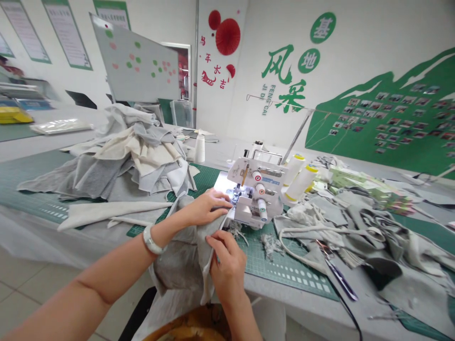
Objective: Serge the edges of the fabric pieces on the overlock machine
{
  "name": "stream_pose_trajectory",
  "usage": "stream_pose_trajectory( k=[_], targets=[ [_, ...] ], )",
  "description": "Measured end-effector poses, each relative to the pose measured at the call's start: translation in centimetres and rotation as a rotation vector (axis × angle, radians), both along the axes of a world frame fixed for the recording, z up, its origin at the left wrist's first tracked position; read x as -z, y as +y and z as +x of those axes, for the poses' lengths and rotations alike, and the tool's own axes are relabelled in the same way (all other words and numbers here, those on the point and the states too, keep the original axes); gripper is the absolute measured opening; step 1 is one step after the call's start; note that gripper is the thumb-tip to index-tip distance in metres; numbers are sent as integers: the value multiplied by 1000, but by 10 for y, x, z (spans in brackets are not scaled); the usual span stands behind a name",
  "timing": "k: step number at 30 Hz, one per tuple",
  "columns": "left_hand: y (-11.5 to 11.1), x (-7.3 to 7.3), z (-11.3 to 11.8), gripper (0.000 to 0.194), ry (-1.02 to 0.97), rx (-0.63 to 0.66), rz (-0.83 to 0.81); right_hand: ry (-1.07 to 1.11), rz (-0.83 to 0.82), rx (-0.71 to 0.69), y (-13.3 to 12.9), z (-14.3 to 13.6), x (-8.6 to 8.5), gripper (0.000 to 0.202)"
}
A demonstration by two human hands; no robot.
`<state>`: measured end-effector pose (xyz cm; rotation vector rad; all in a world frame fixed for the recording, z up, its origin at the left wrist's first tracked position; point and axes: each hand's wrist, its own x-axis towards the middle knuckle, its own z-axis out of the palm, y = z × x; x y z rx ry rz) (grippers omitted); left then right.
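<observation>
A white overlock sewing machine (254,189) stands on the green cutting mat, its lamp lighting the needle area. A piece of grey fabric (181,265) runs from the machine's front edge and hangs over the table edge. My left hand (209,207), a pale bangle (152,240) on its wrist, lies with fingers stretched out on the fabric close to the presser foot. Nearer to me, my right hand (227,260) pinches the fabric's edge between thumb and fingers. The fabric's underside is hidden.
Left of the machine rises a heap of grey and cream fabric pieces (131,151). Grey scraps (341,222), scissors (337,270) and lint (272,246) lie on the right. White thread cones (302,182) stand behind the machine, another cone (200,149) by the heap.
</observation>
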<state>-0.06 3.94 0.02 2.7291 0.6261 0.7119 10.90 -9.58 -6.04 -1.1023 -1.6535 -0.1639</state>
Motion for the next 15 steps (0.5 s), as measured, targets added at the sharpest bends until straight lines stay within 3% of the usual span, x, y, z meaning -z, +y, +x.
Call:
stream_pose_trajectory(
  k=[15],
  targets=[
    [-12, -3, 0, 34, 136, -2, 151, 21, -62, -13, -5, 1, 1, 33]
  ],
)
